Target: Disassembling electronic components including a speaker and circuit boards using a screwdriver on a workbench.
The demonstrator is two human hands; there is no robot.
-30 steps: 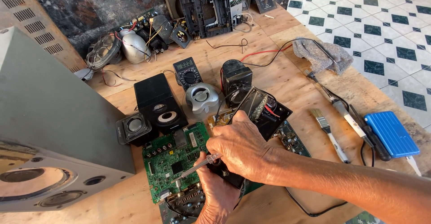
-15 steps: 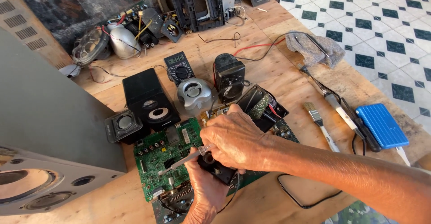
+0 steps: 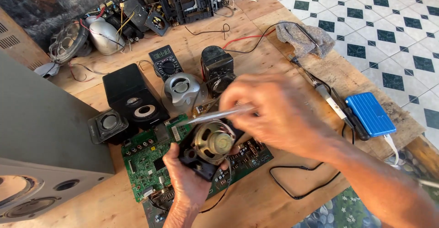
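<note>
My left hand [image 3: 185, 189] grips a small black speaker housing with a round metal speaker driver [image 3: 212, 143] facing up, lifted over a green circuit board [image 3: 146, 164]. My right hand [image 3: 279, 114] is blurred from motion and holds a thin metal tool [image 3: 215, 116] whose shaft points left, just above the driver. The tool's tip lies near the board's upper edge.
A large grey speaker cabinet [image 3: 41, 155] fills the left. Black small speakers [image 3: 130, 95], a silver round speaker [image 3: 182, 91], a multimeter [image 3: 166, 62], a soldering iron [image 3: 329, 100], a blue case [image 3: 369, 114] and a grey cloth [image 3: 304, 36] lie on the wooden table.
My left hand has lifted the black speaker off the board and turned its driver upward. My right hand has risen and swung right with the metal tool.
</note>
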